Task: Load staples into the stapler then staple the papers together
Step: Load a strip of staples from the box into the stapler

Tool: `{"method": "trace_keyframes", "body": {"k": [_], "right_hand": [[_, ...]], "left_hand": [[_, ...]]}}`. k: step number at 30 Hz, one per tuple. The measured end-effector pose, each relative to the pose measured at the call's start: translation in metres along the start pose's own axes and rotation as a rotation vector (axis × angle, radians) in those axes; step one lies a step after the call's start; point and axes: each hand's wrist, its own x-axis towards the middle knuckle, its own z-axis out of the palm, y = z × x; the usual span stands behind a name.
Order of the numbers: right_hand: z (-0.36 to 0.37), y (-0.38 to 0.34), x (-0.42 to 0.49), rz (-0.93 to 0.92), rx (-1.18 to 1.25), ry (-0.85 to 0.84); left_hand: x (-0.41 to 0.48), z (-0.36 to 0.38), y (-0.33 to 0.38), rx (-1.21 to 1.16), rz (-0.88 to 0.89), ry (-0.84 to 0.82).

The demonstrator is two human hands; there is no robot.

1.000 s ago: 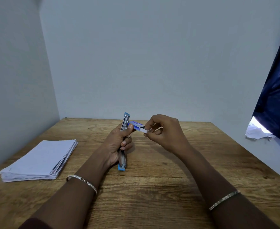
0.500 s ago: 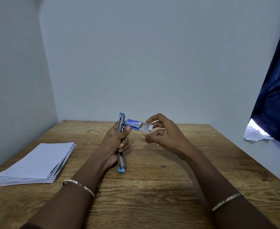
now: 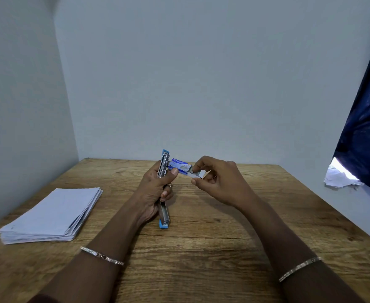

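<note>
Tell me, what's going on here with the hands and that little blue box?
A person is getting ready to load a stapler. The left hand grips the blue and metal stapler, which looks opened out lengthwise, and its thumb also pins a small blue staple box against it. The right hand pinches the white flap at the box's end. No staples are out yet. The stack of papers lies apart on the wooden table, to the left.
</note>
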Motion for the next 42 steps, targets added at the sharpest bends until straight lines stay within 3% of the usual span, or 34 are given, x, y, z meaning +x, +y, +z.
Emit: {"method": "trace_keyframes", "body": {"k": [17,37,42], "right_hand": [[0.006,-0.004,0.002,0.112,0.042,0.093],[-0.005,-0.006,0.003,0.156,0.158,0.010],[-0.010,-0.005,0.002,0.139,0.080,-0.064]], "left_hand": [[0.000,0.002,0.000,0.076,-0.009,-0.027],[-0.001,0.002,-0.003,0.084,0.001,-0.017],[0.001,0.000,-0.003,0.068,-0.023,-0.017]]}}
